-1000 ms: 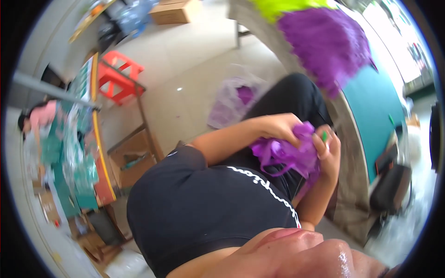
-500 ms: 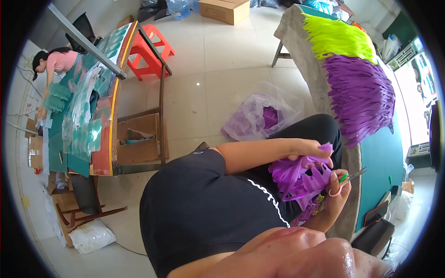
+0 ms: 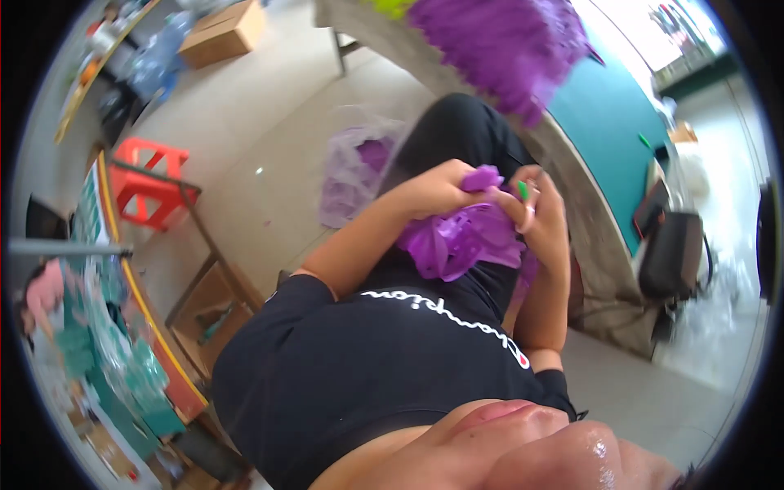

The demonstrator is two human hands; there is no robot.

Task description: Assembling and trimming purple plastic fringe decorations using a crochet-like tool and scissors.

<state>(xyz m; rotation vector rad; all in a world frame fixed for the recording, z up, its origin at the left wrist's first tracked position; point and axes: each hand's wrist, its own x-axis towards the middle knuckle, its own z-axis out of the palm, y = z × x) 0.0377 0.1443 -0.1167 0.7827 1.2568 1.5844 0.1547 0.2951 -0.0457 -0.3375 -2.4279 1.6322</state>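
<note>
My left hand (image 3: 447,189) is closed on a bunch of purple strips (image 3: 457,241), soft and rubbery-looking, with one end poking out above the fingers. The rest of the bunch droops in loops over my lap. Close beside it, my right hand (image 3: 545,208) has its fingers through a pair of scissors (image 3: 523,191) with a pale loop and a green part. The blades are hidden or blurred, so whether they touch the strips cannot be made out. Both hands are near each other above my dark trousers.
A green-topped table (image 3: 600,135) on my right bears a heap of purple strips (image 3: 506,45) and some yellow-green ones (image 3: 390,6). A clear bag (image 3: 343,175) with purple material lies on the floor. Red stools (image 3: 151,184) and a co-worker's table (image 3: 167,359) are at left; a black bag (image 3: 674,257) at right.
My view has turned, so the tables and stools appear shifted. Both hands are closer together; the right hand with the scissors has come up beside the left, which still grips the purple strips.
</note>
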